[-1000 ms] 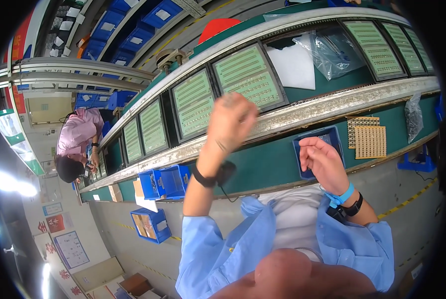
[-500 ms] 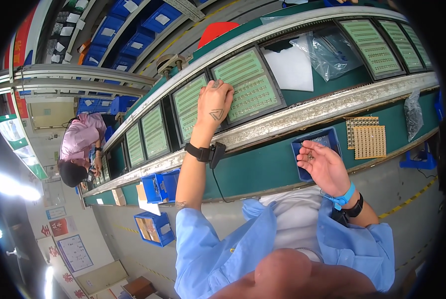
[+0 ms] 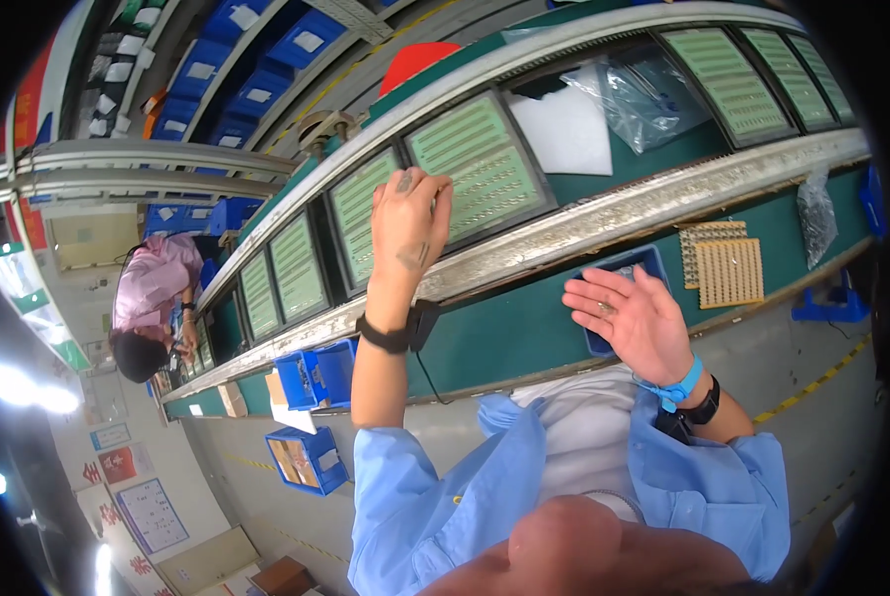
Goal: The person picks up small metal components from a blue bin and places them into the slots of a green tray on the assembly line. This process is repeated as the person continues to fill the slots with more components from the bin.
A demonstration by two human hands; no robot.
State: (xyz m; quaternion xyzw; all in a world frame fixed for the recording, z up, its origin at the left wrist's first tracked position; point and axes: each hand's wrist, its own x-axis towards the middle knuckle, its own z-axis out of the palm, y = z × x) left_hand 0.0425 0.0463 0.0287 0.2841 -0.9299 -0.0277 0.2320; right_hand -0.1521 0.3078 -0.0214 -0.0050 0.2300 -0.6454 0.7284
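My left hand point(image 3: 407, 223) reaches over the conveyor line, its bent fingers at the edge between two framed green circuit panels. Its fingertips point down and are hidden, so whatever they pinch cannot be made out. One green panel point(image 3: 477, 164) lies just right of that hand; another green panel point(image 3: 361, 204) is partly under it. My right hand point(image 3: 639, 323) is palm up, fingers extended and slightly cupped. A few small metal parts point(image 3: 605, 309) rest on its fingers. Beneath it sits a blue bin point(image 3: 653, 260), partly covered by the hand.
Two tan perforated panels point(image 3: 731, 273) and a clear plastic bag point(image 3: 817, 219) lie right of the bin. A white sheet point(image 3: 564, 134) and another plastic bag point(image 3: 639, 104) are on the line. Blue bins point(image 3: 316, 375) stand left. A person in pink point(image 3: 157, 288) works further along.
My left hand has shifted slightly left and down over the panels. My right hand has opened from a curl, its fingers now extended with the small metal parts showing.
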